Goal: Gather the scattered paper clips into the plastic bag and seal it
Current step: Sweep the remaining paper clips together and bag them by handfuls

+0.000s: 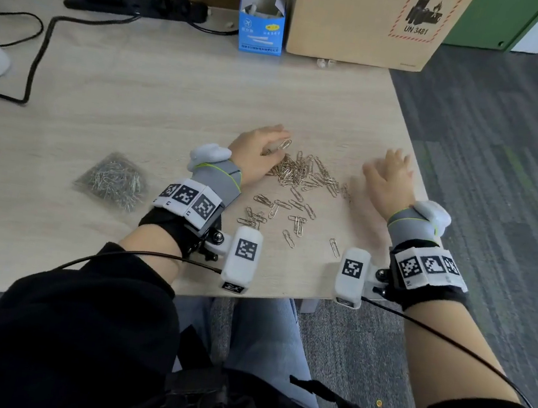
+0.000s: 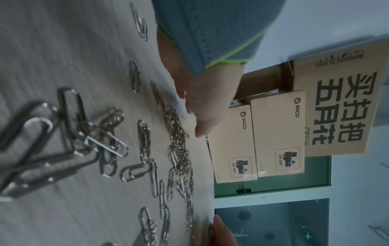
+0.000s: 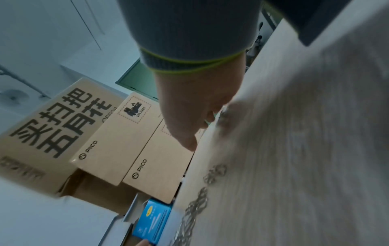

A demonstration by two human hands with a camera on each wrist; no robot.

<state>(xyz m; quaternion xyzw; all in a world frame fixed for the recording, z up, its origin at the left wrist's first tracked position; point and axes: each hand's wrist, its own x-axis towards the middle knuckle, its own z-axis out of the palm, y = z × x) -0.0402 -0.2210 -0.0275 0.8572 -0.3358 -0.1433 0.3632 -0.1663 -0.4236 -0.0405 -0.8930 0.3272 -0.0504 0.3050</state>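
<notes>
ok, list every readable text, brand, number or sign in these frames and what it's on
"PICO": tan cardboard box at the desk's far edge; also on a second, matching box in the wrist views.
"UN 3481", with a battery-fire pictogram in a red dashed frame: those same boxes.
"扫把" and "五月花": larger cardboard carton behind them; its small code is too blurred.
Blue and white paper box: print too small.
Square black-and-white markers on the wrist bands: patterns, no words.

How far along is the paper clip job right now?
Done: part. The bag already holds clips, lying apart to the left. In hand: left hand and right hand flank the loose clips, raking them into a pile; neither grips any. Left: strays nearer the table edge, bagging, sealing.
</notes>
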